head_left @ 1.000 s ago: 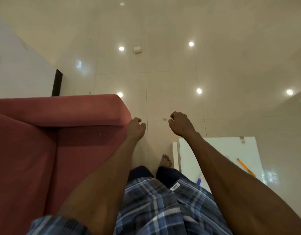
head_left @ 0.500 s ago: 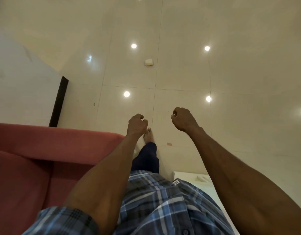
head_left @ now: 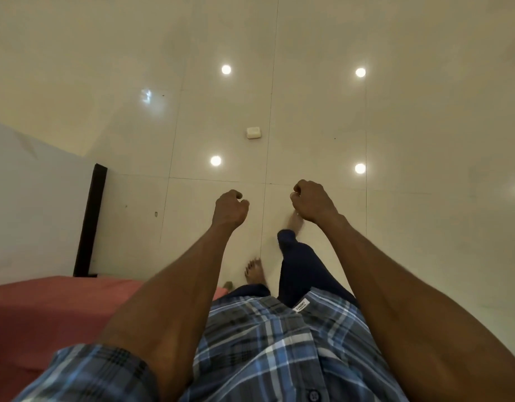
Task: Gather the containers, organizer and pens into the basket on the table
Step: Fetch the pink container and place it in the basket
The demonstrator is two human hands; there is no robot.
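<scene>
None of the containers, the organizer, the pens, the basket or the table is in view. My left hand [head_left: 229, 210] is held out in front of me over the glossy floor, fingers curled into a loose fist with nothing in it. My right hand [head_left: 312, 202] hovers beside it to the right, also curled shut and empty. Both forearms reach forward from my plaid blue shirt. Below the hands I see my bare feet and dark trousers mid-step.
A red sofa [head_left: 47, 309] fills the lower left. A white wall with a dark vertical strip [head_left: 89, 221] stands at the left. A small white object [head_left: 253, 132] lies on the cream tiled floor [head_left: 410, 227] ahead, which reflects ceiling lights.
I have walked forward: the white table with the pens slid out of the bottom right of view, and the sofa dropped lower left. Both hands stay curled in front of me.
</scene>
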